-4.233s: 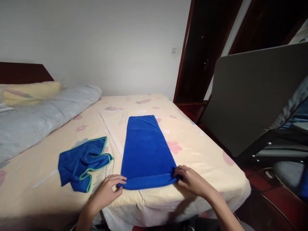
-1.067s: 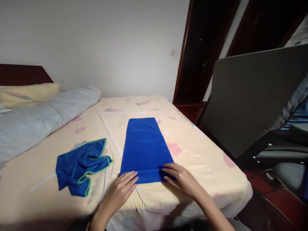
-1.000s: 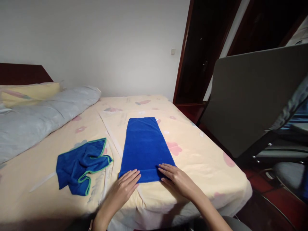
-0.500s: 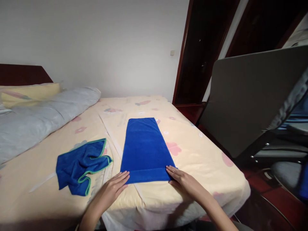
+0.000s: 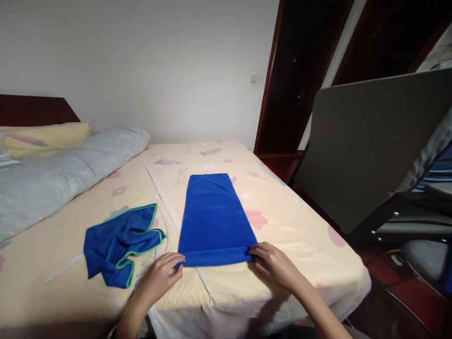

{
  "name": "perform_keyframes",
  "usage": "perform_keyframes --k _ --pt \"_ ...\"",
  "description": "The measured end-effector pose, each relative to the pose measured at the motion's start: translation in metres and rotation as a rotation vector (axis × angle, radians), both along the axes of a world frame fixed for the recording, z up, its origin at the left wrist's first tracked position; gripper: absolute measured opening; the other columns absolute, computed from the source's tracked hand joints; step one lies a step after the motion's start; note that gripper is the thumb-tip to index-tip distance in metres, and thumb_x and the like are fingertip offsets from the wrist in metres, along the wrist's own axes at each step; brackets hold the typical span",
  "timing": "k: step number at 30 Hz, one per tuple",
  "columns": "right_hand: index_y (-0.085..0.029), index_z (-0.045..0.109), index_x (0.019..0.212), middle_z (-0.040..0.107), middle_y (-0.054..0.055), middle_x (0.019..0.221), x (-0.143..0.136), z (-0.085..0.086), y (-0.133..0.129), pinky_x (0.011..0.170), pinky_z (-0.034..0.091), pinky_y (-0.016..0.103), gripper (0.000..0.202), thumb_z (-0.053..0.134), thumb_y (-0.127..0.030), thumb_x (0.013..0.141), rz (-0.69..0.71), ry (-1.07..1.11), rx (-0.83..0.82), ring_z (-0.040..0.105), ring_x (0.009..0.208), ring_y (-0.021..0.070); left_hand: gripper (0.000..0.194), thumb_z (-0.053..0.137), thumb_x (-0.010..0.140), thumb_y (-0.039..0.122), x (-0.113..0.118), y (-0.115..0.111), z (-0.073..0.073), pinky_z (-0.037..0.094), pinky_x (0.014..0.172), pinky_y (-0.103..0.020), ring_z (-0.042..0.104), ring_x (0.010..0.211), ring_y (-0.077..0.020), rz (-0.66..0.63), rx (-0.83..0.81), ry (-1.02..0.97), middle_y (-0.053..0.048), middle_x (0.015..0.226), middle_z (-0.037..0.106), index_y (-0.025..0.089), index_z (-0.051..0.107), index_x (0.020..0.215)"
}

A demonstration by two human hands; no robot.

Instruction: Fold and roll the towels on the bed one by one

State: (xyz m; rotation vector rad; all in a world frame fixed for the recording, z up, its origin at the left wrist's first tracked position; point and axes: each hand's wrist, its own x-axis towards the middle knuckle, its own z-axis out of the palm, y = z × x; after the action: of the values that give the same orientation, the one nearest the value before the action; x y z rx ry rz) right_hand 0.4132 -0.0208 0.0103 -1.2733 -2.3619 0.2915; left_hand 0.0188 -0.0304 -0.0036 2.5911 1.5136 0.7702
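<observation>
Left hand (image 5: 164, 273) and right hand (image 5: 273, 263) pinched the towel (image 5: 215, 219) by its near corners. Its length stretched ahead of both.

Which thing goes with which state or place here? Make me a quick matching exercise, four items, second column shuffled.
Things:
1. Plain blue towel
2. Green-edged blue cloth
3. Left hand
4. Yellow pillow

States and places:
A. Lying crumpled on the bed
B. Near the headboard, partly behind the grey duvet
C. Laid out smooth, with a strip folded over at its near edge
D. Gripping the towel's near left corner

Pairs: 1-C, 2-A, 3-D, 4-B
</observation>
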Motion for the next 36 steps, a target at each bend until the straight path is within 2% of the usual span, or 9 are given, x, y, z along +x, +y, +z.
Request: perform_keyframes --k 3,6,10,13,19,24,31,34,36 --pt "-0.021 0.07 0.107 0.072 0.008 0.106 0.0 0.008 0.008 0.088 0.053 0.038 0.028 0.048 -0.017 0.091 -0.054 0.108 -0.109 0.066 0.099 0.0252 0.018 0.056 0.089 0.024 0.0 0.014 0.002 0.059 0.083 -0.032 0.072 0.091 -0.0225 0.072 -0.078 -0.128 -0.003 0.097 0.078 0.024 0.072 0.097" --pt "-0.022 0.068 0.108 0.073 0.008 0.106 -0.002 0.01 0.025 0.088 0.052 0.039 0.027 0.045 -0.028 0.095 -0.139 0.249 -0.194 0.067 0.099 0.0259 0.023 0.052 0.093 0.036 0.004 0.031 0.003 0.058 0.08 -0.033 0.072 0.086 -0.0213 0.151 -0.143 -0.297 -0.006 0.097 0.076 0.023 0.069 0.103" --pt "-0.022 0.06 0.121 0.074 0.008 0.104 0.0 0.003 0.048 0.085 0.053 0.038 0.036 0.045 -0.044 0.097 -0.282 0.459 -0.323 0.069 0.095 0.0253 0.04 0.054 0.092 0.047 0.01 0.047 0.001 0.057 0.075 -0.03 0.07 0.082 -0.019 0.197 -0.252 -0.571 -0.003 0.086 0.071 0.019 0.057 0.121" --pt "-0.02 0.053 0.129 0.074 0.008 0.1 0.006 -0.003 0.055 0.08 0.054 0.035 0.046 0.055 -0.047 0.092 -0.294 0.545 -0.444 0.071 0.091 0.0239 0.05 0.06 0.087 0.048 0.01 0.049 -0.004 0.055 0.071 -0.029 0.067 0.076 -0.0169 0.181 -0.307 -0.636 0.002 0.077 0.063 0.018 0.05 0.127" --pt "-0.021 0.055 0.119 0.074 0.005 0.088 0.009 -0.008 0.053 0.076 0.052 0.034 0.034 0.054 -0.038 0.09 -0.274 0.502 -0.402 0.071 0.083 0.023 0.04 0.052 0.089 0.046 0.007 0.054 -0.012 0.049 0.064 -0.028 0.063 0.065 -0.0173 0.243 -0.255 -0.517 0.004 0.066 0.056 0.018 0.056 0.116" --pt "-0.023 0.059 0.105 0.072 0.002 0.077 0.01 -0.003 0.055 0.068 0.048 0.032 0.024 0.051 -0.04 0.091 -0.237 0.494 -0.354 0.067 0.072 0.0214 0.021 0.043 0.093 0.035 0.014 0.058 -0.003 0.044 0.061 -0.026 0.064 0.06 -0.0173 0.352 -0.169 -0.239 0.005 0.063 0.06 0.024 0.056 0.105" --pt "-0.019 0.068 0.096 0.074 0.007 0.093 0.026 0.012 0.041 0.072 0.052 0.032 0.026 0.055 -0.041 0.09 -0.179 0.504 -0.41 0.068 0.086 0.0236 0.02 0.038 0.099 0.035 0.015 0.023 0.01 0.048 0.067 -0.029 0.069 0.075 -0.021 0.332 -0.093 -0.227 -0.004 0.081 0.071 0.024 0.054 0.102" --pt "-0.02 0.069 0.095 0.074 0.006 0.091 0.027 0.006 0.032 0.073 0.053 0.032 0.022 0.056 -0.037 0.09 -0.131 0.455 -0.459 0.069 0.085 0.0233 0.018 0.046 0.096 0.035 0.012 0.011 0.007 0.049 0.071 -0.033 0.07 0.077 -0.0241 0.33 -0.074 -0.144 -0.003 0.077 0.071 0.024 0.06 0.096" --pt "-0.021 0.07 0.094 0.074 0.006 0.091 0.025 0.0 0.028 0.072 0.053 0.032 0.019 0.058 -0.034 0.087 -0.144 0.404 -0.431 0.069 0.082 0.0231 0.017 0.05 0.093 0.034 0.01 0.008 0.004 0.048 0.073 -0.034 0.07 0.078 -0.0247 0.329 -0.075 -0.077 -0.003 0.079 0.073 0.025 0.064 0.093"
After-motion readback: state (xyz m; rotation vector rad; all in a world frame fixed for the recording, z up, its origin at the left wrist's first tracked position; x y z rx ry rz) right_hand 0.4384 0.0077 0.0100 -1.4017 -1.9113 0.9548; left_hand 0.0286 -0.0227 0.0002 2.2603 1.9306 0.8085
